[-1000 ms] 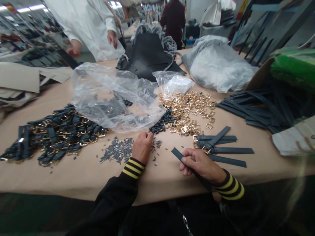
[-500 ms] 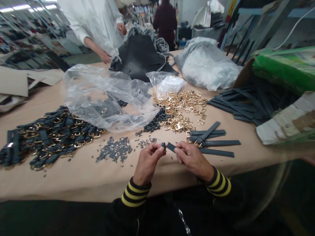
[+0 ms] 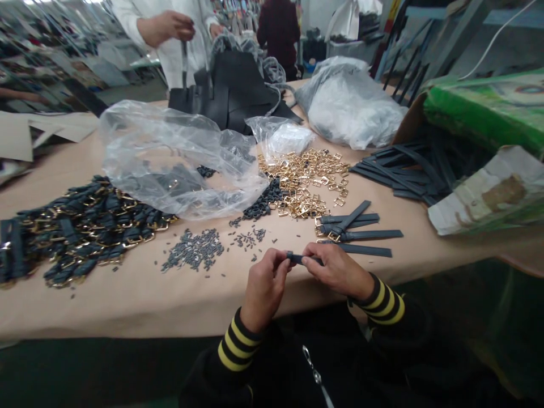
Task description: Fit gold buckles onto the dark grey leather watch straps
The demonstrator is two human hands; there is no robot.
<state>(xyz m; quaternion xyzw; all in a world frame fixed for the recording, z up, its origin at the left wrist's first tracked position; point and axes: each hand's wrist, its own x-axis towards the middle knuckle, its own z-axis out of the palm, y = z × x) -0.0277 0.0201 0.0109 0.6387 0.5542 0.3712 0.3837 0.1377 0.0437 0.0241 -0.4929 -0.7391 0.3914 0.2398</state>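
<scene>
Hands, left [image 3: 264,283] and right [image 3: 335,269], pinch one strap [image 3: 300,259].

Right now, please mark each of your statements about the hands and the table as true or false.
1. Both hands, left hand and right hand, hold one dark strap. True.
2. The gold buckles lie inside the clear plastic bag. False: they lie loose on the table, to the right of the bag.
3. A few straps with buckles lie just beyond the right hand. True.
4. The pile of small dark loops is to the right of the right hand. False: it is to the left of both hands.
</scene>
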